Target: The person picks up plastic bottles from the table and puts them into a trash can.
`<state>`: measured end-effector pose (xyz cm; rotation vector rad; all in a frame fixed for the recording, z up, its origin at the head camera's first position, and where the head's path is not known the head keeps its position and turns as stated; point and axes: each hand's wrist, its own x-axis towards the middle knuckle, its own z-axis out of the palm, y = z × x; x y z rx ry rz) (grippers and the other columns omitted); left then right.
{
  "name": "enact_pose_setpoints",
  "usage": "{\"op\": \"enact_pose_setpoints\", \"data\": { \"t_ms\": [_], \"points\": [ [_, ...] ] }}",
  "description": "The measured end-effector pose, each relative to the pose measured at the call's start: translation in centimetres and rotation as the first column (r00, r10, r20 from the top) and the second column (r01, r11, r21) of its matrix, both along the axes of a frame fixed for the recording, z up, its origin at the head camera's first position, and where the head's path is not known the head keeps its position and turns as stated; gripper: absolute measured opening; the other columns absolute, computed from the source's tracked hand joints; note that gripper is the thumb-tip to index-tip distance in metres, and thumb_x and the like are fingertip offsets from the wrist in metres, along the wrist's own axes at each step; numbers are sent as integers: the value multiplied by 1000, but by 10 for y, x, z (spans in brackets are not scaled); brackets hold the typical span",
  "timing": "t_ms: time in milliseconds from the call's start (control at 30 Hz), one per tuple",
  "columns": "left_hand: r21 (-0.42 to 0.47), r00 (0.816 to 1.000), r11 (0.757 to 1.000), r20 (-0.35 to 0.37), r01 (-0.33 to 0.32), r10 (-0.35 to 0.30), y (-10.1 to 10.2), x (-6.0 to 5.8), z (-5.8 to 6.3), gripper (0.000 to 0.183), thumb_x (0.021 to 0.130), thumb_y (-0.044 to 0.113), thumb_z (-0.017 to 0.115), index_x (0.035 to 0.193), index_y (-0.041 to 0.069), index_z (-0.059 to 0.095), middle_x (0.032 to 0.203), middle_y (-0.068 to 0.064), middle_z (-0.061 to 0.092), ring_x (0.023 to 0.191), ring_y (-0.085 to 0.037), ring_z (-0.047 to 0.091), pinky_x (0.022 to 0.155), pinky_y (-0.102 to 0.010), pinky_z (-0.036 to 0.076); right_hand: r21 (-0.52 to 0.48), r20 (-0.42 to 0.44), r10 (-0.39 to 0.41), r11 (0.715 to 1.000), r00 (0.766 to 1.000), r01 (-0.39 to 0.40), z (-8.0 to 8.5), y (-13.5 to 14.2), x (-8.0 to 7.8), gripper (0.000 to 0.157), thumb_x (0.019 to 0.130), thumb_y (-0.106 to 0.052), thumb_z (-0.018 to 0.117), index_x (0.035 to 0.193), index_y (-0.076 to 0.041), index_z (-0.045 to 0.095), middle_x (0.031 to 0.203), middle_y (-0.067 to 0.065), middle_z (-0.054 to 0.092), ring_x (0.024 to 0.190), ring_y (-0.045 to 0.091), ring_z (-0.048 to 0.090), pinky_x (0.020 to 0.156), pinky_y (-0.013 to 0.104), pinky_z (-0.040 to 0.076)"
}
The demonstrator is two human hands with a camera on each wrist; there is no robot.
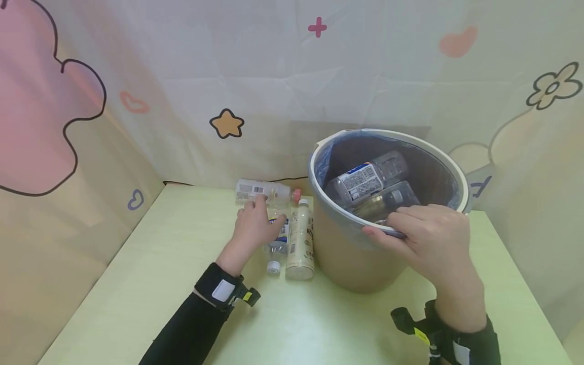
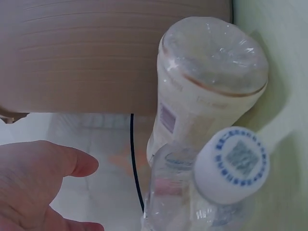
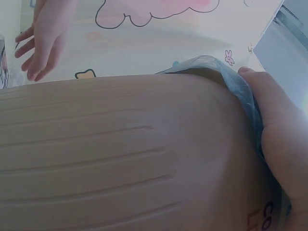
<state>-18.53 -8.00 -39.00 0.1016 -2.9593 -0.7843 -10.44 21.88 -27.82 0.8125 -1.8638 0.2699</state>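
My right hand (image 1: 431, 243) grips the near rim of a tan bin (image 1: 360, 271), thumb outside and over its bluish liner (image 3: 240, 91). My left hand (image 1: 255, 225) hovers over several plastic bottles left of the bin, fingers spread and holding nothing. Under it lies a clear bottle (image 1: 277, 248) with a white cap pointing toward me, partly hidden by the hand. Beside that, against the bin, lies a bottle with a cream label (image 1: 300, 253), its base toward me. Behind them a clear bottle with a red cap (image 1: 246, 188) lies sideways, close to the left fingertips.
Inside the bin lie a clear bottle with a blue and white label (image 1: 362, 181) and another clear bottle (image 1: 388, 200). The pale green table (image 1: 182, 243) meets a printed cloth backdrop (image 1: 274, 101) at its back edge and both sides.
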Motion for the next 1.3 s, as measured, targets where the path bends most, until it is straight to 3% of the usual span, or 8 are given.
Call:
{"op": "enact_pose_setpoints", "data": {
  "t_ms": [267, 733, 1000, 1300],
  "points": [
    [6, 1000, 1000, -24, -17, 17, 7, 4, -13, 76, 80, 53, 57, 138, 11, 31, 126, -23, 42, 103, -37, 45, 79, -48, 42, 3, 0, -3, 1000, 1000, 3, 0, 1, 0, 56, 82, -58, 53, 47, -22, 28, 48, -15, 20, 42, 4, 16, 43, 22, 6],
    [48, 998, 998, -45, -40, 42, 8, 9, -31, 78, 77, 53, 63, 137, 13, 33, 117, -20, 46, 98, -33, 45, 75, -43, 41, 16, 8, -4, 1000, 1000, 4, 3, 0, 2, 56, 83, -58, 51, 47, -21, 29, 47, -14, 22, 42, 3, 16, 43, 22, 7],
    [50, 998, 997, -24, -58, 60, 6, 10, -38, 77, 75, 54, 64, 135, 15, 36, 118, -19, 46, 98, -32, 46, 75, -43, 42, 12, 14, 8, 1000, 1000, -8, 3, -1, 3, 56, 83, -58, 52, 48, -21, 28, 47, -14, 23, 43, 3, 17, 43, 22, 7],
    [41, 1000, 999, -13, -27, 28, 4, 9, -41, 81, 73, 56, 66, 134, 12, 36, 110, -16, 48, 95, -30, 47, 71, -40, 43, 29, 28, -7, 1000, 1000, 6, 2, 2, 1, 56, 82, -59, 52, 48, -22, 27, 49, -15, 20, 43, 4, 16, 43, 22, 7]
  ]
}}
